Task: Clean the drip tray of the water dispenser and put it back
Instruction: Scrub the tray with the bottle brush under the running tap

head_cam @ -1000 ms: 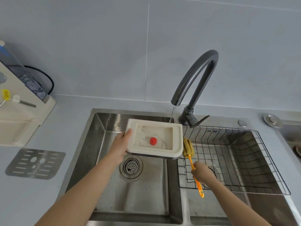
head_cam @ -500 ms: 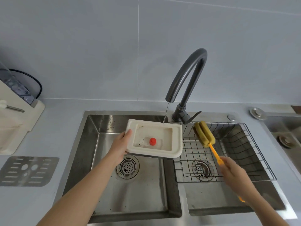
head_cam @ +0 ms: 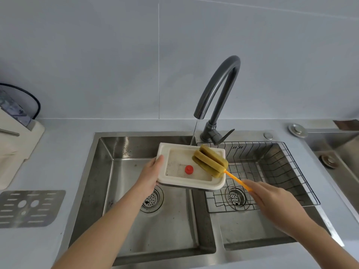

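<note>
The left hand (head_cam: 149, 176) grips the left edge of the cream rectangular plastic drip tray (head_cam: 191, 167), thumb lying over the rim and the other fingers hidden beneath it. The tray is held in the air above the left basin of the stainless steel double sink (head_cam: 108, 152), tilted slightly, with its right end over the divider between the two basins. A small round red plastic float (head_cam: 189, 169) stands in the tray's shallow well, and dark specks mark the floor of the well near its left wall.

The right hand (head_cam: 272, 202) is closed around the thin orange plastic handle (head_cam: 236, 180) of a yellow-green sponge brush (head_cam: 210, 161); the far end of the handle is covered by the hand. The sponge head sits over the tray's back right corner, though whether it presses on the surface or hangs just above it cannot be told.

A thin stream of water falls from the dark grey arched faucet (head_cam: 219, 90) to the tray's back rim. A black wire rack (head_cam: 272, 171) sits in the right basin. On the grey counter at the left lies a slotted flat metal grate (head_cam: 29, 208), in front of the cream water dispenser (head_cam: 17, 144).
</note>
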Demonstrator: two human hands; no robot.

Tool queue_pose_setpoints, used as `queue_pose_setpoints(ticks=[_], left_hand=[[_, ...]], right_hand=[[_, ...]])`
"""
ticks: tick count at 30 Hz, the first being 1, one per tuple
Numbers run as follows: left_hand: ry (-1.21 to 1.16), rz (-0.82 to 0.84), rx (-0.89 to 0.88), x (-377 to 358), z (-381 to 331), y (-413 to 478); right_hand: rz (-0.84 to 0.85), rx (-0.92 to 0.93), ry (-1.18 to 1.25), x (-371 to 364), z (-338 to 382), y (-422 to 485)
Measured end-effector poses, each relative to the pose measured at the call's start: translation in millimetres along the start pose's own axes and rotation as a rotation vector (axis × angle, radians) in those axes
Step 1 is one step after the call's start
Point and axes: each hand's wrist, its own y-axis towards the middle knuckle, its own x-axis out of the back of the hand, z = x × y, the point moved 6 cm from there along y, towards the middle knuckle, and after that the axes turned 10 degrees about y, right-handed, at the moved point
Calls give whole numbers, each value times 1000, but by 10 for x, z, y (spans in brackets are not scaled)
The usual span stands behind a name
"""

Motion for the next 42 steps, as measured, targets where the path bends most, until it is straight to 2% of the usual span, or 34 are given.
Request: queue_pose_setpoints(ticks=[5,22,24,28,42], left_hand=[[8,60,-43,-132,-48,-8],[104,183,-157,-257,-435,168],[129,203,-170,-276,-497,174],[213,197,-212,-233,-608,211],[391,129,-324,97,-951,262]], right_hand=[[-1,-5,-194,62,60,59],[50,25,-250,32,273,576],[54,88,-282,10,322,634],[103,126,-142,-48,257,737],[143,297,-117,-143,409,963]])
